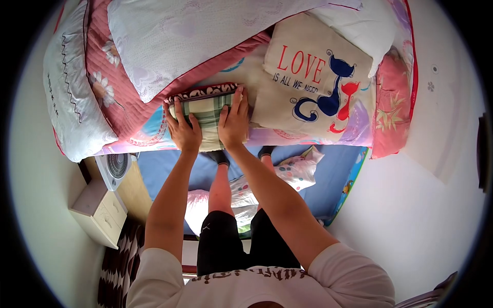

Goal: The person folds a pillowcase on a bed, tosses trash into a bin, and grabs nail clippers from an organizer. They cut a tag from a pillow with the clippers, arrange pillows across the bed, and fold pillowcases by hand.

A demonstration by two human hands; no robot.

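Observation:
A folded bundle of cloth (pixel 208 116) lies at the near edge of the bed, green and cream plaid on top. A dark piece with a pale pattern (pixel 203 93) shows along its far side. My left hand (pixel 184 127) presses its left side, fingers stretched toward the far edge. On the right side, my right hand (pixel 234 123) clasps the bundle in the same way, with the thumb on top. The undersides of both hands are hidden.
Right of the bundle lies a beige cushion cover (pixel 318 77) with cats and lettering. A pink quilt (pixel 138 87) and pillows (pixel 185 41) cover the bed. Below are a blue mat (pixel 174 169), a spotted pillow (pixel 298 172), a fan (pixel 115 167) and a small drawer cabinet (pixel 100 210).

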